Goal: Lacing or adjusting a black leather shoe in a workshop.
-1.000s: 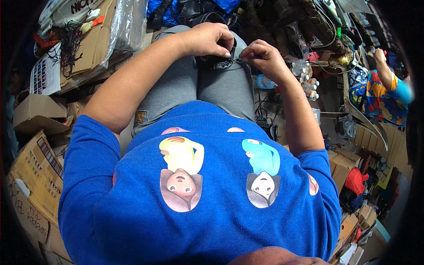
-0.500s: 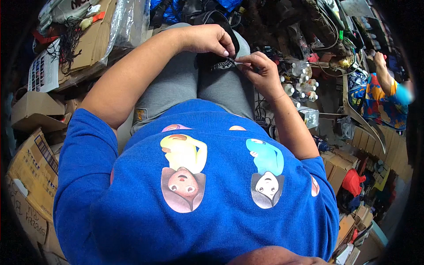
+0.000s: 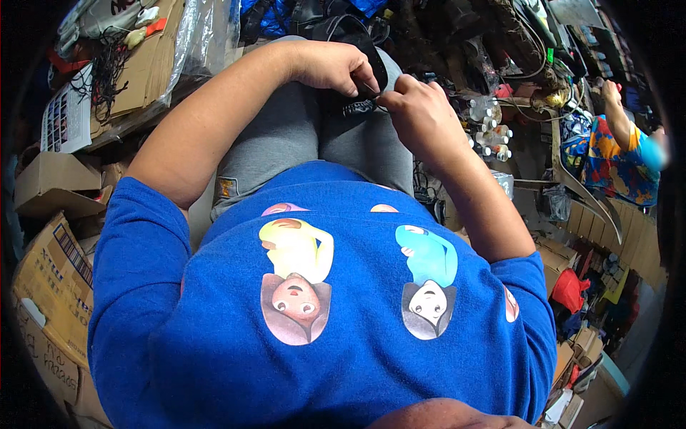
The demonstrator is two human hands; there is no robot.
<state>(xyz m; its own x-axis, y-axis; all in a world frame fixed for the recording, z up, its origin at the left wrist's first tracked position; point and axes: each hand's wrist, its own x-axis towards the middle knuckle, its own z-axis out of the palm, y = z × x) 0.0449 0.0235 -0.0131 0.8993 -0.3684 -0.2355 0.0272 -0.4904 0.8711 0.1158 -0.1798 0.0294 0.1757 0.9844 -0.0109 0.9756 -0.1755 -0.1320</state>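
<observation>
A black piece (image 3: 379,68) with a curved edge, which looks like part of a shoe or a bag, lies over my grey trouser legs. Along its near edge runs a row of light stitch-like marks (image 3: 359,107). My left hand (image 3: 332,66) comes over it from the left, its thumb and fingers bent and closed on the black piece. Close beside them, my right hand (image 3: 418,114) is closed in a pinch at the piece's right edge. What those fingertips hold is too small and dark to make out.
Small white-capped bottles (image 3: 493,136) stand to the right of my knees. Flattened cardboard (image 3: 146,79) and an open carton (image 3: 57,182) are at the left. Black bags lie beyond my knees. Another person in bright patterned clothing (image 3: 620,161) is at the far right.
My right hand has turned over, its back now facing up, and its forearm has shifted slightly right. My left hand stays almost where it was on the black piece.
</observation>
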